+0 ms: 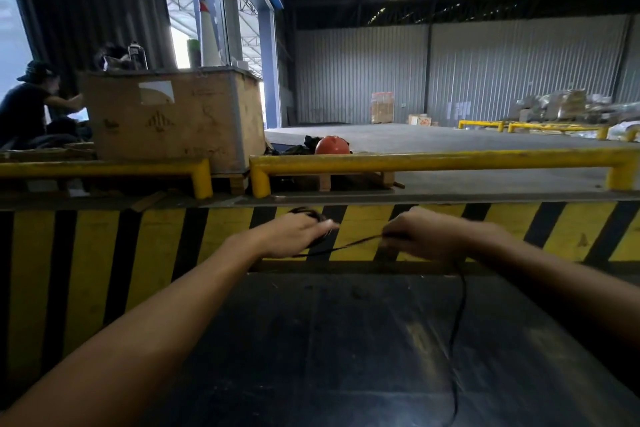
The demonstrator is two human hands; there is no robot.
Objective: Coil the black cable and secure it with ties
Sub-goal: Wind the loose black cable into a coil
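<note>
- Seated person in dark cap and dark shirt (pixel 26 104), at 9 o'clock, beside a large worn plywood crate (pixel 173 120).
- Left hand (pixel 294 234), forearm stretched forward, knuckles up, fingers closed around a small coil of thin black cable (pixel 308 212) that loops above the knuckles.
- Black cable strand (pixel 346 246), taut, blurred, running between the two hands.
- Right hand (pixel 426 236), forearm stretched forward, fingers pinched shut on the strand; slack cable (pixel 456 340) drops from it towards 6 o'clock over a dark scuffed metal surface (pixel 346 357).
- Yellow-and-black striped barrier face (pixel 104 253), chipped paint, directly behind both hands.
- Yellow tubular guard rail (pixel 433 165), at 12 o'clock; orange rounded hard hat (pixel 331 146) behind it.
</note>
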